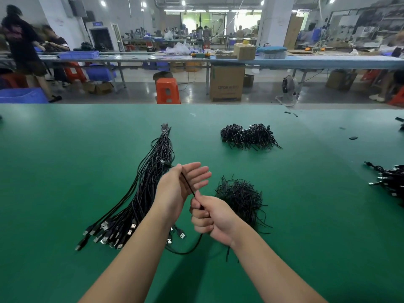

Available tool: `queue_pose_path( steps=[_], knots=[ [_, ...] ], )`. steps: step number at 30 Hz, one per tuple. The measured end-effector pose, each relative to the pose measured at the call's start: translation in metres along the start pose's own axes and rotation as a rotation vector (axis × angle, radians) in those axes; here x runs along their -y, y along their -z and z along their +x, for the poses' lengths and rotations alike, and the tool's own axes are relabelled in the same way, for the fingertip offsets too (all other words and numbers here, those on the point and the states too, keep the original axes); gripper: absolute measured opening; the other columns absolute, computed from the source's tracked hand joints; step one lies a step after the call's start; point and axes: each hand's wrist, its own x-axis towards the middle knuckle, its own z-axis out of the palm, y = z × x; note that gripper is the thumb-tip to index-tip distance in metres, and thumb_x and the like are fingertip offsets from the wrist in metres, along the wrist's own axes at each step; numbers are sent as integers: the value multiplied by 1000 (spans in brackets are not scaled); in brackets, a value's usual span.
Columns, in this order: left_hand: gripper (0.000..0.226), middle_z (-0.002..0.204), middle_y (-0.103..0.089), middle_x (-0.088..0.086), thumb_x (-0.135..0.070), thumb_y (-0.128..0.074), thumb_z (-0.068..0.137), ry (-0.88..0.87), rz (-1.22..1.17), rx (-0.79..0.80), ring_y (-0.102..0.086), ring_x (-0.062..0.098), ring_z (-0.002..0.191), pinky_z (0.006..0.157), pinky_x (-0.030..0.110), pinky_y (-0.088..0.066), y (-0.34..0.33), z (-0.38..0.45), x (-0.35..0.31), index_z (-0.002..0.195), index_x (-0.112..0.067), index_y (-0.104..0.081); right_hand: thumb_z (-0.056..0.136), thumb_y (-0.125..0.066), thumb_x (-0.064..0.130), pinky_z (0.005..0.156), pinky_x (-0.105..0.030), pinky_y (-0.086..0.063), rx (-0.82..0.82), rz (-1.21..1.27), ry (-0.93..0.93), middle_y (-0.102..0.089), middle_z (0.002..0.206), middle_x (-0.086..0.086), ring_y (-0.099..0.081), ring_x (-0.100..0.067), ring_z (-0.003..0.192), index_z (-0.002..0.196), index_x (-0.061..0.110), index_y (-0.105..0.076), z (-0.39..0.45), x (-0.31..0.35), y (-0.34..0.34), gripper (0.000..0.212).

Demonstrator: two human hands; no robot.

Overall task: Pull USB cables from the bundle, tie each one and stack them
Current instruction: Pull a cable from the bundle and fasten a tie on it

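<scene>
A long bundle of black USB cables (150, 171) lies on the green table (65, 160), tied at its far end, plugs fanned out near me. One black cable (188, 184) runs across my left hand (175, 189). That hand's fingers are straight and its thumb pins the cable near the plug end. My right hand (209, 217) grips the same cable in a fist; the cable's slack loops down onto the table below. A pile of short black twist ties (240, 197) lies just right of my hands. A stack of tied cables (249, 135) sits farther back.
More loose USB cables (389, 180) lie at the table's right edge. Small black scraps (353, 138) dot the far right. Beyond the table's far edge are an orange stool (168, 90), cardboard boxes, workbenches and people at the left.
</scene>
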Motion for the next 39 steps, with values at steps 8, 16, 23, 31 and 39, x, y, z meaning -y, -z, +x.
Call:
queue_pose_path(
  steps=[8,16,23,31,39],
  knots=[
    [45,53,-55,6,-26,-39,95,165,34,290,-32,12,27,34,20,-21,12,-2,-14,75,-6,-73,99,-50,36,37,-17,-16,68,61,-38,-22,57,7,-17,-5,41,69,19,-53,-4,-3,13,34],
    [46,81,-72,22,-28,-36,99,502,912,638,-64,25,48,40,22,-42,28,-23,-18,94,3,-69,104,-45,36,33,-17,-15,-81,-165,-117,-23,51,10,-15,-4,37,62,22,-52,-2,8,29,45],
    [47,107,-72,9,-40,-40,106,316,1223,315,-71,23,99,89,49,-56,43,-16,18,109,-2,-67,106,-43,34,39,-21,-16,-164,-407,-12,-30,56,7,-18,-9,44,73,19,-50,8,-1,27,37],
    [38,125,-68,10,-24,-34,109,111,696,38,-67,14,111,97,26,-53,56,-5,40,131,-5,-59,108,-42,30,42,-21,-17,-176,-509,60,-29,53,6,-19,-10,44,72,18,-49,7,-14,21,38],
    [36,55,-53,-2,-28,-34,109,76,-214,-192,-67,16,55,44,21,-49,25,9,21,98,-3,-57,107,-42,36,43,-20,-15,-104,-297,36,-27,54,5,-18,-7,43,71,18,-43,20,-32,6,41]
  ],
)
